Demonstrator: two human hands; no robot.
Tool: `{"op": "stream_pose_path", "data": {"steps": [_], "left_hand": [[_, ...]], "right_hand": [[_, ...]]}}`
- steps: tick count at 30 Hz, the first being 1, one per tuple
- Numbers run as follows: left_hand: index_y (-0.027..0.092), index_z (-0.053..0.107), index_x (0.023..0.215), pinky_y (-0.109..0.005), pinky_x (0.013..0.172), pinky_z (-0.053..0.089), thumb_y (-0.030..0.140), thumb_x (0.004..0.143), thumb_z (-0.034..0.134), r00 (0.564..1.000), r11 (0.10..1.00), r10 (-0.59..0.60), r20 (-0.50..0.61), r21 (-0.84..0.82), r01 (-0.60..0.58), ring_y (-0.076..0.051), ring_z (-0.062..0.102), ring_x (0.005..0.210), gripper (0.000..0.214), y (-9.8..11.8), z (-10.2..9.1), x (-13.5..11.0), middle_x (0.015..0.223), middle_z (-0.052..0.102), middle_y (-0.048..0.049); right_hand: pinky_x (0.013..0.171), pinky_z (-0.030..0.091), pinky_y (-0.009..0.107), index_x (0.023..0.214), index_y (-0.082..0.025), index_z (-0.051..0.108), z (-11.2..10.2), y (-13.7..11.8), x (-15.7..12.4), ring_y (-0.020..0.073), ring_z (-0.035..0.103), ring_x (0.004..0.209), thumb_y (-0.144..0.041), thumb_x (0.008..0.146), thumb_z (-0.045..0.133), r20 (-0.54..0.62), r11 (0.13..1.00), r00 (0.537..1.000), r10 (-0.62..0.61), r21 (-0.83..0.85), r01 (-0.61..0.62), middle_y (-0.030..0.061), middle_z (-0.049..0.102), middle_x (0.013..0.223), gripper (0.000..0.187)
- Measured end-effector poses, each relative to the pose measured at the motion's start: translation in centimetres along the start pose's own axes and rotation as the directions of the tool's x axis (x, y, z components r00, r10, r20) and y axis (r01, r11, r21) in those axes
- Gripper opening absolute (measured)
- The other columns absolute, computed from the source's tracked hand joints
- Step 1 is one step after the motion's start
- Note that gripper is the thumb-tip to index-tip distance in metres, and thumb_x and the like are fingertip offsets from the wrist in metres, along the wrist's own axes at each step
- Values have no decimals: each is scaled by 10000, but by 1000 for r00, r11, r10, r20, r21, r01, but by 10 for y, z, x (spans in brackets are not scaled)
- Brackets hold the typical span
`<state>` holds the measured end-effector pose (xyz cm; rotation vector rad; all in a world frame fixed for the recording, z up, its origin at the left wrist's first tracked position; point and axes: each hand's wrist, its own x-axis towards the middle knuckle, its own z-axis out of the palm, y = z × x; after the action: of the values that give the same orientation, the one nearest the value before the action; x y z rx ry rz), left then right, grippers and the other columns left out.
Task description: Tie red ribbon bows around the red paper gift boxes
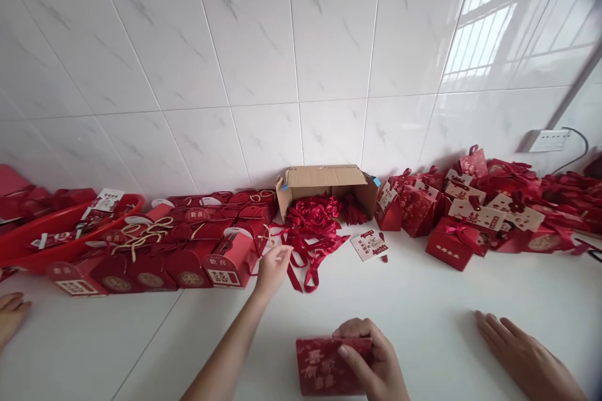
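My left hand (pixel 273 268) reaches forward to the near left side of a heap of red satin ribbons (pixel 313 213), its fingers pinched at a red ribbon on the edge. The ribbons spill out of an open cardboard box (pixel 324 175) onto the table. Close to me, my right hand (pixel 371 351) grips a small red gift box (pixel 324 366) with pale lettering, thumb on the front face and fingers over the top edge. A pale printed tag (pixel 369 245) lies on the table to the right of the ribbons.
Rows of red gift boxes (pixel 188 269) with cords stand left, beside a red basin (pixel 28 241) of packets. Tagged, ribboned red boxes (pixel 449 244) crowd the right. Other people's hands rest at the far left (pixel 12 318) and right (pixel 527 354). A tiled wall (pixel 263 44) stands behind.
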<state>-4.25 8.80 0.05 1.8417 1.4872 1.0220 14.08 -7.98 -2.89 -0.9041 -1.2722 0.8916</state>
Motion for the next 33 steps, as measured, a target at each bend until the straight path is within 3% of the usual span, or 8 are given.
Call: {"op": "stream_pose_path", "data": {"steps": [3,9,12,19,23,26,29,33], "left_hand": [[164,574,1144,-418,861,509,319,907,535,1000,980,-7,26,201,2,-205,598,1006,286,-17,10,60,1175,592,-92],[161,548,1183,-420,842,518,315,899,550,985,881,-44,168,472,-42,-212,598,1005,323,-38,25,109,1190,578,-93],[159,547,1184,-420,840,518,315,897,553,972,841,-58,226,536,-75,-213,599,1004,327,-43,25,114,1188,579,-93],[154,592,1098,-381,811,523,318,901,545,981,814,4,194,570,-116,-187,620,933,261,-30,11,100,1096,623,-78],[186,659,883,-311,785,489,310,896,494,991,807,105,78,576,-131,-203,650,847,207,-6,-14,80,922,703,-74],[198,663,902,-334,850,449,316,900,444,986,778,165,17,612,-141,-251,629,966,249,11,-34,66,996,698,-93],[177,671,761,-354,853,443,257,836,557,986,747,146,86,643,-167,-270,634,954,158,19,-48,56,901,701,-85],[124,621,704,-313,661,496,327,838,617,987,749,33,160,650,-130,-155,620,640,244,21,-66,40,663,628,0]], "right_hand": [[609,545,384,838,-289,677,-32,1,2,252,655,732,-348,788,659,-23,987,995,-99,-127,95,49,683,788,80],[511,508,474,942,-379,716,-219,7,-3,336,654,918,-368,859,519,-169,881,932,-320,-415,227,3,688,846,215],[549,528,495,988,-369,716,-270,22,-13,343,639,981,-373,847,545,-240,832,902,-358,-520,192,17,703,878,222],[724,585,416,1136,-412,643,-277,53,-22,254,658,958,-433,869,560,-230,834,909,-349,-518,189,15,717,934,281],[737,574,424,1152,-433,618,-284,57,-26,247,650,972,-494,872,537,-177,878,941,-290,-440,188,8,714,913,297],[748,560,456,1059,-404,665,-283,52,-25,272,622,1043,-531,860,529,-166,903,957,-240,-400,157,9,707,923,272],[759,543,459,939,-345,695,-277,41,-21,293,577,1118,-545,849,529,-184,910,960,-213,-394,127,27,700,944,276],[754,529,464,854,-333,693,-268,27,-18,314,577,1093,-569,794,580,-209,906,962,-176,-416,76,41,697,933,269]]}}
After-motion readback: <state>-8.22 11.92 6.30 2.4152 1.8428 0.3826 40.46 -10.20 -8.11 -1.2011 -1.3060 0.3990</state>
